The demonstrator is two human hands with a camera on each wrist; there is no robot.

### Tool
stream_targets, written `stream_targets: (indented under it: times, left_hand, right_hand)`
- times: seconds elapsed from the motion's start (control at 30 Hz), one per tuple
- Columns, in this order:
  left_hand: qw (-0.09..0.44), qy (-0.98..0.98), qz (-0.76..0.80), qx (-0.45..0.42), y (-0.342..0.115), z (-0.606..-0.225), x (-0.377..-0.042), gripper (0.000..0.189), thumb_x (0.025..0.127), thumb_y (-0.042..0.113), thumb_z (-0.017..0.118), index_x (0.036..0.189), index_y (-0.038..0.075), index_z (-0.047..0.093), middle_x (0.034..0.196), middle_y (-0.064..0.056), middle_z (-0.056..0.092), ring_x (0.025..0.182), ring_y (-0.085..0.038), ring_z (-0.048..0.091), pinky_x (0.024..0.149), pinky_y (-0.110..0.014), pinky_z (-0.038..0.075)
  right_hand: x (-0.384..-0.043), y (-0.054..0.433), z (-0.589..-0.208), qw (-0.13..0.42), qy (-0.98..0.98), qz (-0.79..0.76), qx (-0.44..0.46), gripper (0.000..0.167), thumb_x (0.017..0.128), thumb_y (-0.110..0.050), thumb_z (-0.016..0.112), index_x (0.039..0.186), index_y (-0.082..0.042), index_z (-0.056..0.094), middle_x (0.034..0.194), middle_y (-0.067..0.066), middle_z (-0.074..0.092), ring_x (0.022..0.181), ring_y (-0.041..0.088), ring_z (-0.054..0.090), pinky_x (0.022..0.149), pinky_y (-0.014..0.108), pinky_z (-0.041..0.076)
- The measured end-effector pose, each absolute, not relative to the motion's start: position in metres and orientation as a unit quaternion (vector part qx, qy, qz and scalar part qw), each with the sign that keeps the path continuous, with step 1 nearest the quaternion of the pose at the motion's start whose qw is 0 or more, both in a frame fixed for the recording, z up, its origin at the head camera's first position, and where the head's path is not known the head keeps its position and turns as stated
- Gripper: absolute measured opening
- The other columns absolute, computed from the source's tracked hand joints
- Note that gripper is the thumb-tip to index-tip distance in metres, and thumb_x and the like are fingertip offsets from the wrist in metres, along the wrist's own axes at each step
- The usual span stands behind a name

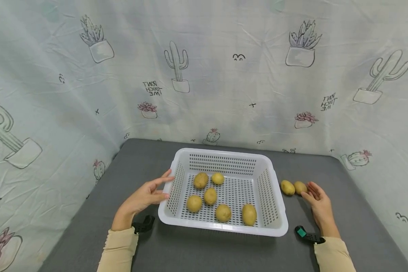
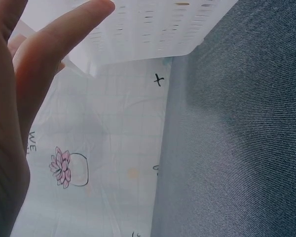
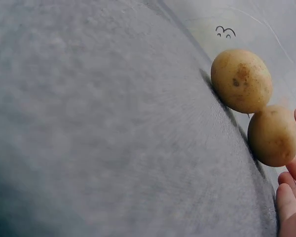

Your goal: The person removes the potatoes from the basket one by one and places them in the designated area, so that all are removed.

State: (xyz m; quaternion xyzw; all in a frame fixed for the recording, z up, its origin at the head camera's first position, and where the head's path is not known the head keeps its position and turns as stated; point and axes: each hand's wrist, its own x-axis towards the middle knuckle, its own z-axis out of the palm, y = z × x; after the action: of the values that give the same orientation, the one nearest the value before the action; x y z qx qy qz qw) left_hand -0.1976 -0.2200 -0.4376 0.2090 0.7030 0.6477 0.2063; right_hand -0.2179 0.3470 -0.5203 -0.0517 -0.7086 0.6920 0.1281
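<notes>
My left hand (image 1: 141,197) is at the left side of a white perforated plastic basket (image 1: 221,229), its extended fingers lying at the rim. In the left wrist view, a fingertip (image 2: 106,6) reaches the outside of the basket wall. Several potatoes (image 1: 223,213) lie spread over the basket's floor. To the right of the basket, two more potatoes sit side by side on the table: one (image 3: 241,81) farther from my right hand (image 1: 319,206), the other (image 3: 274,136) right at its fingertips. The right fingers are spread around the near side of that potato, loosely bent.
A dark grey cloth-like surface covers the table (image 1: 190,251). Behind and at the sides hangs a pale curtain (image 1: 217,87) printed with cacti and potted plants. Black straps with small devices (image 1: 144,224) are worn on both wrists.
</notes>
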Motion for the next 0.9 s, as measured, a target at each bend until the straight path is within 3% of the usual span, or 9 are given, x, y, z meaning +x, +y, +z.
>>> stream_targets:
  times: [0.27, 0.4, 0.67, 0.9]
  left_hand:
    - [0.21, 0.702, 0.649, 0.204, -0.22, -0.438, -0.198, 0.067, 0.091, 0.006, 0.061, 0.148, -0.001, 0.026, 0.161, 0.0, -0.007, 0.118, -0.043, 0.053, 0.084, -0.032, 0.053]
    - [0.209, 0.703, 0.648, 0.203, -0.221, -0.438, -0.197, 0.067, 0.092, 0.006, 0.061, 0.148, -0.001, 0.026, 0.161, 0.0, -0.007, 0.117, -0.044, 0.053, 0.084, -0.032, 0.053]
    - [0.215, 0.7, 0.65, 0.204, -0.221, -0.438, -0.196, 0.066, 0.092, 0.006, 0.059, 0.149, -0.001, 0.025, 0.161, -0.001, -0.008, 0.117, -0.04, 0.055, 0.084, -0.033, 0.053]
    - [0.201, 0.707, 0.646, 0.205, -0.22, -0.438, -0.198, 0.065, 0.092, 0.006, 0.06, 0.148, 0.001, 0.028, 0.161, -0.001, -0.006, 0.117, -0.046, 0.053, 0.084, -0.031, 0.052]
  right_hand:
    - [-0.208, 0.341, -0.513, 0.111, -0.753, 0.644, -0.07, 0.072, 0.09, -0.005, 0.062, 0.147, 0.007, 0.02, 0.15, 0.011, 0.032, 0.135, 0.0, 0.03, 0.11, 0.013, 0.022]
    - [-0.206, 0.337, -0.501, 0.128, -0.794, 0.593, -0.046, 0.069, 0.092, -0.007, 0.061, 0.147, 0.007, 0.021, 0.154, 0.021, 0.025, 0.137, 0.0, 0.028, 0.109, 0.011, 0.022]
    - [-0.199, 0.324, -0.467, 0.164, -0.832, 0.53, 0.006, 0.067, 0.09, -0.003, 0.062, 0.147, 0.003, 0.027, 0.152, 0.016, 0.032, 0.134, -0.003, 0.031, 0.106, 0.009, 0.025]
    - [-0.196, 0.31, -0.433, 0.198, -0.835, 0.507, 0.087, 0.067, 0.087, 0.003, 0.063, 0.146, 0.002, 0.03, 0.148, 0.005, 0.039, 0.133, -0.004, 0.033, 0.104, 0.008, 0.027]
